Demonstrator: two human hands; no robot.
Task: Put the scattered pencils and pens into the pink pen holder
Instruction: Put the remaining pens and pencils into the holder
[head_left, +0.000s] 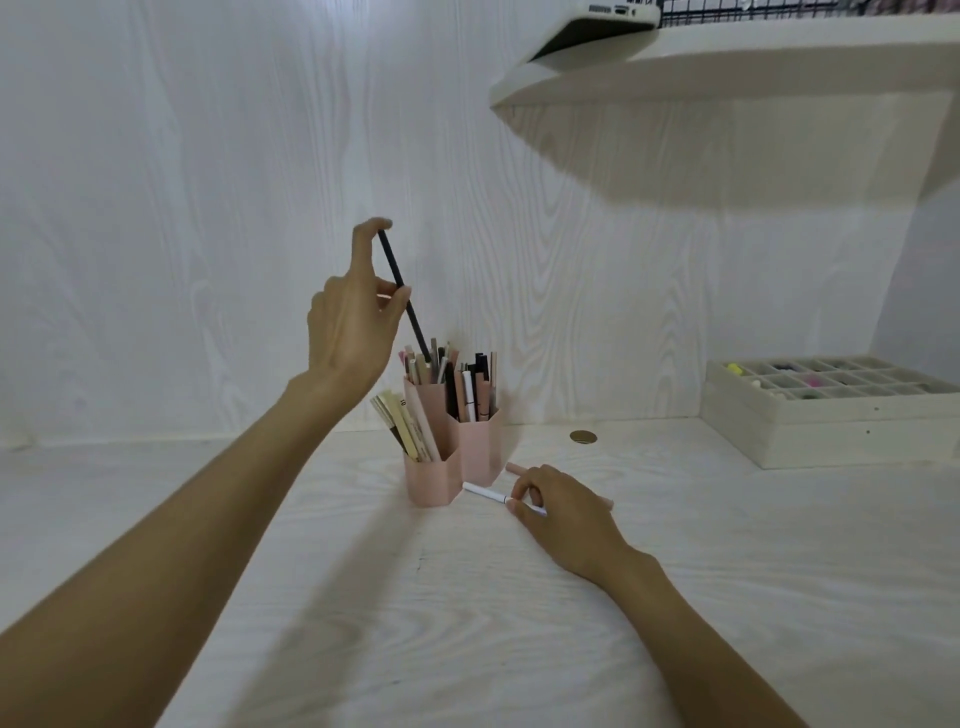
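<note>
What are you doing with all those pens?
A person is tidying pens into the pink pen holder. The left hand holds a dark pencil tilted, its lower end at the tallest cup. The right hand pinches a white pen lying on the desk. A pink pen lies behind it.

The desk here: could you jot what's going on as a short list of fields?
left hand: holds a dark pencil tilted, its lower end among the pens in the pink pen holder
right hand: pinches a white pen lying on the desk
also loose: a pink pen, partly hidden behind the right hand
right side: a tray of small compartments
above: a shelf
</note>
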